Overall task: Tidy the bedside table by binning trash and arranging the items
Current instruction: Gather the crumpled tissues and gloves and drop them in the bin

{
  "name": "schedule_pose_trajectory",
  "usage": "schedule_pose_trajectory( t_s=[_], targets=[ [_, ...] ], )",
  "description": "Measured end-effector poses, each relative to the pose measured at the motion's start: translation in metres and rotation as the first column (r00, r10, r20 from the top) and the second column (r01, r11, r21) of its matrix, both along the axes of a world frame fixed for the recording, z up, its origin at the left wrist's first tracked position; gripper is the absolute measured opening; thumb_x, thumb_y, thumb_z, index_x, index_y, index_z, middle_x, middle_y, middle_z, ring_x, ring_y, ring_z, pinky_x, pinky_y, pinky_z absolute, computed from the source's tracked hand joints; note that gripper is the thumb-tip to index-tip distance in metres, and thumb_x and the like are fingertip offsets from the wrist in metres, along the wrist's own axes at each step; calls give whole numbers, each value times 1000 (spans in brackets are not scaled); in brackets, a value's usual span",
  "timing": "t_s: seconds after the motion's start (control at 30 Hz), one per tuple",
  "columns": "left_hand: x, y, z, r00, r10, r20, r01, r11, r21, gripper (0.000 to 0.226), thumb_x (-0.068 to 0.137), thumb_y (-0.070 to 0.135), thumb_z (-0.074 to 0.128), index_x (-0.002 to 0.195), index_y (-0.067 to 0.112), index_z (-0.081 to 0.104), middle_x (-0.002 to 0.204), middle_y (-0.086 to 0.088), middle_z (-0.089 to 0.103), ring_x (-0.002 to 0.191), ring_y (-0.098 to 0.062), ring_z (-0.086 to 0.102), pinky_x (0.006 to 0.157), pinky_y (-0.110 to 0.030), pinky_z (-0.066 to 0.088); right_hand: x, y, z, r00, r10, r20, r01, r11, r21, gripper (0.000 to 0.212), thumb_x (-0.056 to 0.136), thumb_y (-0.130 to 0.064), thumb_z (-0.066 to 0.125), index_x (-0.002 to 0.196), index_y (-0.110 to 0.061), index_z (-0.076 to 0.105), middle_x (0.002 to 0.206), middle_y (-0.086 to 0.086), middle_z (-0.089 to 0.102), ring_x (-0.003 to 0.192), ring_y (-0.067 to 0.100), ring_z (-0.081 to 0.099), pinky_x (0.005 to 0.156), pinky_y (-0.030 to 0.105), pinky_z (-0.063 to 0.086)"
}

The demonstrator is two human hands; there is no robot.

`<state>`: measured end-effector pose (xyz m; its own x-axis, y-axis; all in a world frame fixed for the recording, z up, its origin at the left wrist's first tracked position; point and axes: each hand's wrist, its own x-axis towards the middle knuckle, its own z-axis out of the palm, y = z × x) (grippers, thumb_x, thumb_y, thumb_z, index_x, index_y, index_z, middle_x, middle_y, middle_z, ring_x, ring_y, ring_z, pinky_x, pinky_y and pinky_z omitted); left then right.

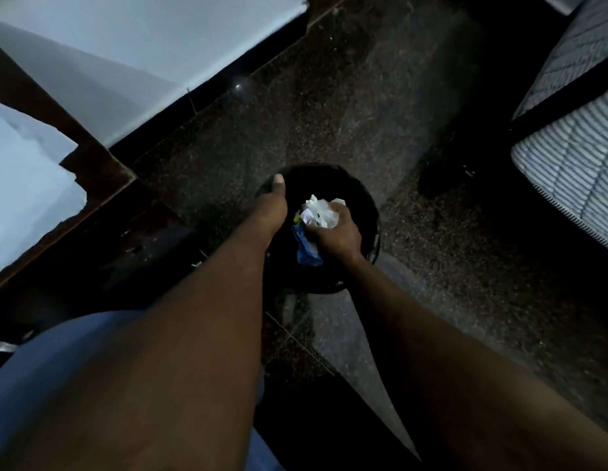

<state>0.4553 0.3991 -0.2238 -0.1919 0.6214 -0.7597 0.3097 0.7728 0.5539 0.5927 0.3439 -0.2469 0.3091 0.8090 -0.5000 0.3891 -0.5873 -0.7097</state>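
A round black bin (358, 195) stands on the dark speckled floor below me. My left hand (273, 207) grips its left rim, thumb on top. Over the bin's mouth, my right hand (336, 232) is closed on a bundle of trash (321, 212): crumpled white plastic and paper, with a blue and white wrapper (307, 251) hanging beneath it. The inside of the bin is too dark to see.
A pale wall with a dark skirting runs along the upper left. A dark wooden frame (91, 158) juts in at the left. A striped mattress edge (574, 164) sits at the right. My blue-clad leg (51, 362) fills the lower left.
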Motion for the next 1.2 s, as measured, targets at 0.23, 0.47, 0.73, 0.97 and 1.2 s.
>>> schedule_pose_trajectory(
  t_s=[0.23, 0.47, 0.73, 0.97, 1.2],
  targets=[
    [-32, 9, -6, 927, -80, -366, 114, 991, 74, 65, 92, 46, 64, 144, 9, 51, 152, -24, 42, 137, -43, 43, 114, -49, 39, -25, 29, 5, 999, 42, -31, -40, 998, 55, 77, 83, -33, 85, 150, -22, 49, 143, 8, 60, 129, 25, 60, 91, 24, 45],
    [-23, -7, 15, 844, -286, -453, 464, 814, 350, 31, 87, 29, 58, 115, 26, 71, 125, -13, 66, 111, -36, 62, 93, -37, 52, -32, 34, 7, 998, 52, -35, -48, 993, 109, 85, 83, -40, 83, 156, -24, 40, 147, 12, 55, 133, 28, 56, 107, 32, 46],
    [-31, -8, 13, 726, -484, -488, 616, 773, 149, 52, 102, 29, 46, 153, 26, 40, 145, -17, 52, 126, -38, 54, 100, -41, 45, -29, 25, 1, 954, 196, 228, -236, 958, 164, 114, 80, -69, 74, 166, -24, 14, 170, 13, 19, 152, 33, 33, 117, 49, 39],
    [-32, -16, 17, 592, -651, -475, 746, 666, 18, 35, 100, 20, 51, 131, 7, 60, 129, -19, 64, 113, -35, 62, 81, -34, 46, -33, 33, -8, 742, 593, 313, -569, 804, -175, 56, 101, -36, 60, 149, -9, 53, 149, 21, 56, 135, 38, 55, 106, 39, 45],
    [-37, -15, 38, 570, -662, -487, 767, 641, 27, 46, 102, 32, 53, 141, 10, 53, 131, -15, 65, 116, -33, 63, 97, -40, 52, -42, 38, 5, 739, 630, 240, -559, 772, -304, 52, 102, -26, 57, 151, -15, 49, 149, 18, 57, 136, 35, 55, 106, 35, 43]
  ],
)
